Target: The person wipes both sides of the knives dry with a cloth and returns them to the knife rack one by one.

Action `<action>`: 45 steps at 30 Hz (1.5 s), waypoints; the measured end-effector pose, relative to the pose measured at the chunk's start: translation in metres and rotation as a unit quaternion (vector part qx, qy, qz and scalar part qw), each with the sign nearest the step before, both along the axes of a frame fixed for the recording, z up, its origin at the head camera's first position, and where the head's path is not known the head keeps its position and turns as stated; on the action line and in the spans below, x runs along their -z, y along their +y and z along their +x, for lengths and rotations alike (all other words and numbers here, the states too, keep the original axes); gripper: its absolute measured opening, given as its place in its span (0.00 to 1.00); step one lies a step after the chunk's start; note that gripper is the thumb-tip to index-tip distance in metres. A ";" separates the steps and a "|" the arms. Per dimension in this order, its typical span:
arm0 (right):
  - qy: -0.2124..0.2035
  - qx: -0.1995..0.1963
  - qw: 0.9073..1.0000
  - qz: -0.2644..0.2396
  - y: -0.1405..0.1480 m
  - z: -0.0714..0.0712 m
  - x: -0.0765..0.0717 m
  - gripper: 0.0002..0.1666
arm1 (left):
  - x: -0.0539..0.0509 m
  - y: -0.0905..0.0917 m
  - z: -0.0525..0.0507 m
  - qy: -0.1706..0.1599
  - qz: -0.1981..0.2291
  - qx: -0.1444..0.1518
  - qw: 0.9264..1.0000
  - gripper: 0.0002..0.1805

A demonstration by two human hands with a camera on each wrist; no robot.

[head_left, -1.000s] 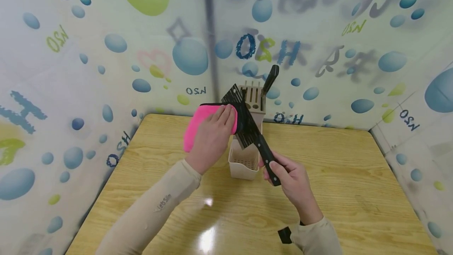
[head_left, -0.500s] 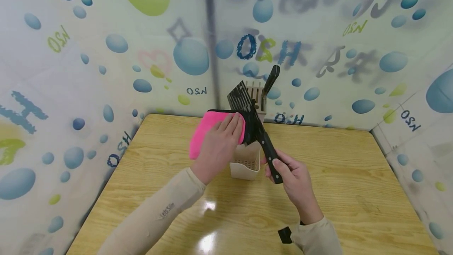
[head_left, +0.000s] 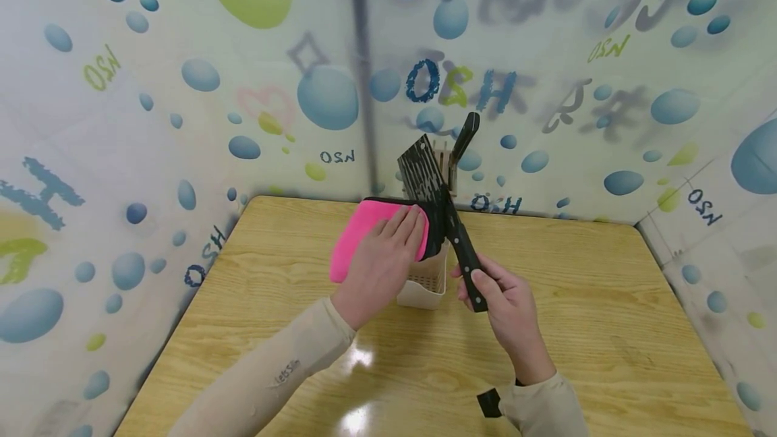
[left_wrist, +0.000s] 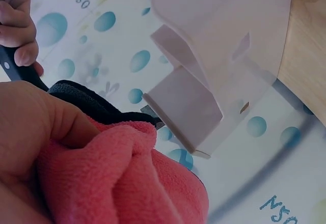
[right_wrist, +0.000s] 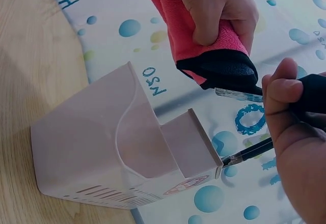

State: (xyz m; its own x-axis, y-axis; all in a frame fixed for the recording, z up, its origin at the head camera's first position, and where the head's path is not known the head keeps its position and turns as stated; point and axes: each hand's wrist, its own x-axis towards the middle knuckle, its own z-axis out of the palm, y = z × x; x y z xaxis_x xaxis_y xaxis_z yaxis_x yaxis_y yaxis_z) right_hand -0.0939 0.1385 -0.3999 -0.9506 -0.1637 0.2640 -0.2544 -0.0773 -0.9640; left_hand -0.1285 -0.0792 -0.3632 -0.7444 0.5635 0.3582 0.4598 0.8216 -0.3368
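Note:
My right hand (head_left: pixel 510 305) grips the black riveted handle of a cleaver (head_left: pixel 421 170), whose broad blade points up and away to the left. Streaky dark and light bands show on the blade. My left hand (head_left: pixel 379 272) holds a folded pink and black cloth (head_left: pixel 355 238) against the blade's lower part, near the handle. In the left wrist view, the thumb presses into the bunched pink cloth (left_wrist: pixel 117 178). Seen from the right wrist, the cloth (right_wrist: pixel 219 66) is folded over the blade, and only a strip of metal shows below it. The cloth hides the rest.
Behind the hands, a beige knife holder (head_left: pixel 421 295) stands on the wooden table (head_left: pixel 583 302), with an open front bin and a slotted top. A second black-handled knife (head_left: pixel 466 137) sticks up from its slots. Bubble-patterned walls (head_left: pixel 243 86) enclose the table's back and sides.
My left hand has slid the cloth down and right along the blade toward the handle. More of the blade's far end shows. The right hand has barely moved while the cleaver tilts more upright.

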 end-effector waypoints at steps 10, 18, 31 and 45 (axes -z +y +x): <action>0.013 -0.015 1.000 0.007 0.002 -0.002 0.001 0.19 | 0.001 -0.002 -0.003 -0.004 0.033 0.010 0.999 0.26; 0.003 -0.025 0.999 0.019 0.001 -0.001 0.002 0.21 | -0.001 -0.007 -0.014 0.006 0.059 0.011 0.998 0.27; -0.040 0.001 0.999 -0.003 -0.007 -0.004 0.003 0.24 | -0.008 0.004 -0.012 0.011 0.086 0.013 0.996 0.31; -0.033 0.009 0.999 0.019 -0.010 -0.010 0.002 0.25 | -0.002 0.022 0.010 0.009 0.064 0.018 0.998 0.29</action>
State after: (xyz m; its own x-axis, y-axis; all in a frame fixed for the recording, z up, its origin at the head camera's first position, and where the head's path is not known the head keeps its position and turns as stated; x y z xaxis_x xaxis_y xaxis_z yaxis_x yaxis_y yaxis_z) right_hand -0.1044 0.1281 -0.4022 -0.9686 -0.1558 0.1939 -0.1905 -0.0366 -0.9810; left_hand -0.1187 -0.0569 -0.3611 -0.7166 0.5392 0.4424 0.4852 0.8410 -0.2391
